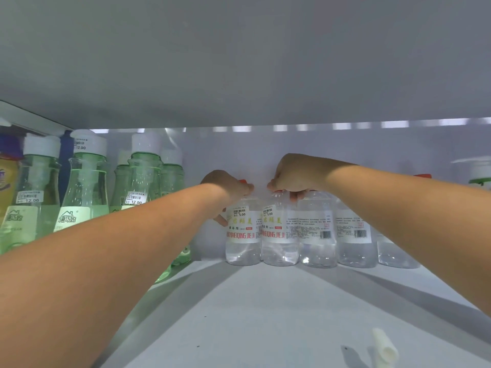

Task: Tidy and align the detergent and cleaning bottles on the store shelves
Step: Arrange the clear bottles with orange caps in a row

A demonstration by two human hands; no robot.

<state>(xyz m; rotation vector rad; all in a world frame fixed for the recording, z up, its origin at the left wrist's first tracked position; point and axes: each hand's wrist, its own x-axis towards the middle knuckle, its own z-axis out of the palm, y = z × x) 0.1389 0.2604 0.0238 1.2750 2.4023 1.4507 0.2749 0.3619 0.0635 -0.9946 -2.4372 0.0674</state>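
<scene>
On the shelf point(265, 301), each hand (left hand point(228, 185), right hand point(297, 173)) grips a clear bottle's top.

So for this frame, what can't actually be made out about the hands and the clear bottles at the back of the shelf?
All from the head view:
- Caps of the two front-facing clear bottles: covered by the left hand and right hand, so the grip is unclear.
- Clear bottles further right: partly hidden by the right forearm.
- Fine label print: too small.
- White object at the shelf front: blurred, unidentifiable.
- Yellow bottle: cut off by the left edge.
</scene>
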